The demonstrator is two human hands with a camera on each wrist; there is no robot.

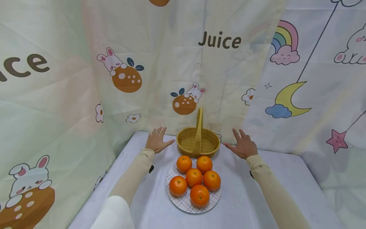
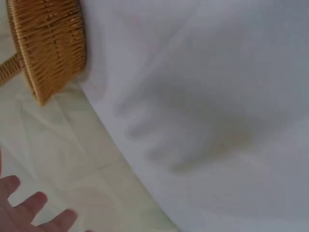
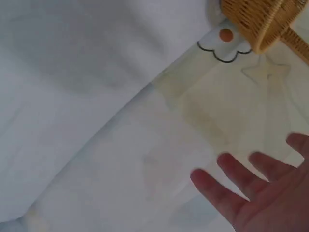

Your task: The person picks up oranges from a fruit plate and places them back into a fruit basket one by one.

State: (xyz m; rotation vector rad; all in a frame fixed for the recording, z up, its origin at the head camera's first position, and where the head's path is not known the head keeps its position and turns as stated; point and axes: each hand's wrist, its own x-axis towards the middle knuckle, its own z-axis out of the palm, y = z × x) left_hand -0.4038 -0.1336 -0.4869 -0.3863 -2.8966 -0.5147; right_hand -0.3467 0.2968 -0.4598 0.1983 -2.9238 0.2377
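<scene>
A yellow-brown wicker basket (image 1: 184, 139) with one tall arched handle stands at the back of the table. My left hand (image 1: 156, 140) is just left of it, fingers spread and holding nothing. On the other side my right hand (image 1: 242, 144) is spread the same way, its thumb pointing at the basket's rim. In front of the basket a round plate (image 1: 183, 205) with a grid pattern carries several oranges (image 1: 194, 177). The left wrist view shows the basket's woven side (image 2: 50, 43) and some fingertips (image 2: 34, 205); the right wrist view shows spread fingers (image 3: 236, 176) below the basket (image 3: 256, 19).
A white cloth covers the table (image 1: 237, 203). Printed curtains with rabbits and fruit hang close behind the table's back edge (image 1: 274, 150) and along the left side. Both forearms reach forward on either side of the plate.
</scene>
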